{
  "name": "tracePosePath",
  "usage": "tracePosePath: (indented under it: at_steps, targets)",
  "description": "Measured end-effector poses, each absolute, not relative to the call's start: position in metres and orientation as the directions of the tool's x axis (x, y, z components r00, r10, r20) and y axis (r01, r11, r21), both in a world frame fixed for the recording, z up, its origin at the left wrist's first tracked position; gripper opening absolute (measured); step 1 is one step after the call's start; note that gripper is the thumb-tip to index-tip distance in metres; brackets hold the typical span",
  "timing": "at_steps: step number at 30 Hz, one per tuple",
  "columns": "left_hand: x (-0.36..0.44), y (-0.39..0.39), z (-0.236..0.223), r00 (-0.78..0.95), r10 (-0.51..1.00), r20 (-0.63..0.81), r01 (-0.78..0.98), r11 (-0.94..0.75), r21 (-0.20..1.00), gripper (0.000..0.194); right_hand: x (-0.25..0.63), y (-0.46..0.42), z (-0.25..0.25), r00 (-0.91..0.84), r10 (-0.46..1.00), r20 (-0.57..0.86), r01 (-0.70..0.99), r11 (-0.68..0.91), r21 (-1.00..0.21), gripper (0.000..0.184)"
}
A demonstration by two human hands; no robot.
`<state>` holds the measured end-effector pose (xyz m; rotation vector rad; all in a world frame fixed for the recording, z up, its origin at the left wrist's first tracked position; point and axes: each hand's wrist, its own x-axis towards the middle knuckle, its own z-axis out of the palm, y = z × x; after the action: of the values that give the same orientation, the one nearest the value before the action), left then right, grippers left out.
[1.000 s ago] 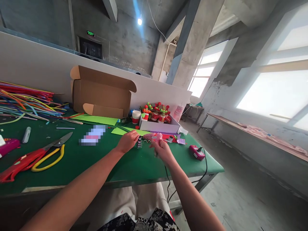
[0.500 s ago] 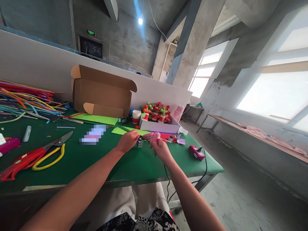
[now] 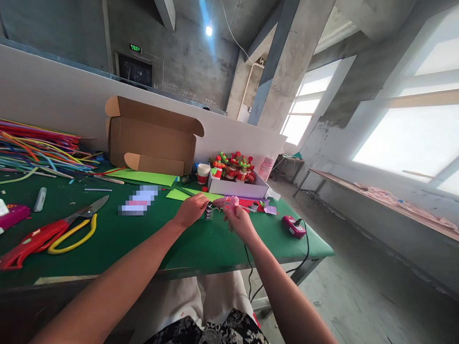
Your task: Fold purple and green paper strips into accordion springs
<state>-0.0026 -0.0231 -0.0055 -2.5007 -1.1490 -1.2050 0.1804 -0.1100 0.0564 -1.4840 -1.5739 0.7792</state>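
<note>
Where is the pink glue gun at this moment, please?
In the head view, the pink glue gun is in the right hand, pointing toward the left hand, on the near side of the white box.

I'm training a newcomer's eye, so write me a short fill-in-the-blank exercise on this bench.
1. The left hand holds a folded strip; the right hand grips a glue gun coloured ____.
2. In the picture, the white tray stands to the ____ of the paper cups.
3. The cable plugged into the magenta socket block is coloured ____.
Missing words: pink; right; black.
</note>
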Motion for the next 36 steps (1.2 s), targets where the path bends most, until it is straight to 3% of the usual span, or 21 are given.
tracePosePath:
  at_steps: [36]
  targets:
    - [-0.0019, -0.0256, -0.0008, 0.409, 0.592, 0.695, 0.707, -0.687, 0.169, 0.026, 0.1873, -0.1069, 0.0515, 0.000, 0.983, 0.186, 0.602, 0.148, -0.785, 0.035]
